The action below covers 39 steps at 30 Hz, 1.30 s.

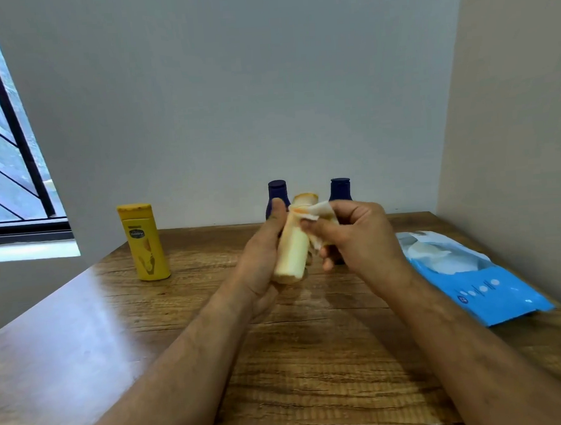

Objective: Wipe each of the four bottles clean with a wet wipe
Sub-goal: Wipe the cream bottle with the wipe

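Starting at the upper left of the frame: a window [1,130] with dark metal bars running on a slant, pale sill below it. Plain matte grey wall behind everything.

Wooden table [149,351], brown grain with dark streaks, a glossy sheen on its left part.

Left of centre, a yellow bottle [144,242] stands upright on the table, well apart from the hands. Flat-sided, rounded shoulders, smooth plastic, flip cap of the same yellow, dark oval label on its face.

Centre frame, the left hand [262,259] grips a cream bottle [293,247], held above the table and tilted slightly right. Thumb lies up along its left side; the other fingers are hidden behind. Body is smooth, pale and cylindrical, with a tan cap at the top.

Behind the hands, two dark blue bottles against the wall: the left blue bottle [277,191] and the right blue bottle [340,189]. Only caps and sloped shoulders show; hands and cream bottle block the rest.

Right of centre, the right hand [356,237] pinches a white wet wipe [318,211], crumpled and soft, pressed to the cream bottle's neck just under the cap. An orange tinge shows near the contact.

Far right, a blue wipes pack [480,282] lies flat on the table, crinkled glossy film, white sheet showing at its top.
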Tool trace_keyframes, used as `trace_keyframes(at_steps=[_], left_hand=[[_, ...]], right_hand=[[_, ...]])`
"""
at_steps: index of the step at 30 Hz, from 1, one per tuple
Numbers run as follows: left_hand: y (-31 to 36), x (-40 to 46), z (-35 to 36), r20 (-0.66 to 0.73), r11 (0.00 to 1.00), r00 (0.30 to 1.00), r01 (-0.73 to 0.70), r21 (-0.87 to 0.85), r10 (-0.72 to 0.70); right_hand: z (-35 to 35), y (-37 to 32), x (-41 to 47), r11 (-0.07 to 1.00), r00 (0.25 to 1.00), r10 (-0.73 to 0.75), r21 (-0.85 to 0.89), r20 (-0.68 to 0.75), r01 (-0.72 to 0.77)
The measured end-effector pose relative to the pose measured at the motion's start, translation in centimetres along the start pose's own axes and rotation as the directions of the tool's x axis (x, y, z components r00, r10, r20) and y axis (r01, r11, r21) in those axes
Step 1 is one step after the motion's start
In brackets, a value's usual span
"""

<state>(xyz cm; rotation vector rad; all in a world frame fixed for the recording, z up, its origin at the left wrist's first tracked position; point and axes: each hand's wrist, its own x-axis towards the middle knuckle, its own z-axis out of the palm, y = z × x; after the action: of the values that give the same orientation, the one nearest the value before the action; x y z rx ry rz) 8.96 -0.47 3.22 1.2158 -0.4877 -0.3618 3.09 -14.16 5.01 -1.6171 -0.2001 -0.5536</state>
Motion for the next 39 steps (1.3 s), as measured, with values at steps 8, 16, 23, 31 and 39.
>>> trace_keyframes(at_steps=[8,16,23,31,39], left_hand=[[-0.7,0.2,-0.5,0.262,0.988,0.963,-0.098,0.118,0.064],[-0.2,0.2,-0.3,-0.053,0.883,0.968,-0.200,0.424,0.245],[-0.7,0.5,-1.2,0.031,0.586,0.866,-0.363,0.725,0.498],[-0.9,0.2,-1.2,0.119,0.487,0.856,-0.394,0.780,0.503],[-0.9,0.2,-1.2,0.112,0.471,0.870,-0.363,0.804,0.480]], right_hand=[[-0.7,0.4,-0.2,0.993,0.995,-0.011,-0.118,0.095,0.022],[-1.2,0.2,0.4,0.981,0.989,-0.120,0.142,-0.085,0.132],[-0.7,0.5,0.0,0.975,0.980,-0.198,-0.105,0.005,0.197],[-0.9,0.1,-0.1,0.960,0.965,-0.260,-0.119,-0.037,0.254],[-1.0,0.3,0.2,0.949,0.952,-0.265,-0.219,-0.154,0.229]])
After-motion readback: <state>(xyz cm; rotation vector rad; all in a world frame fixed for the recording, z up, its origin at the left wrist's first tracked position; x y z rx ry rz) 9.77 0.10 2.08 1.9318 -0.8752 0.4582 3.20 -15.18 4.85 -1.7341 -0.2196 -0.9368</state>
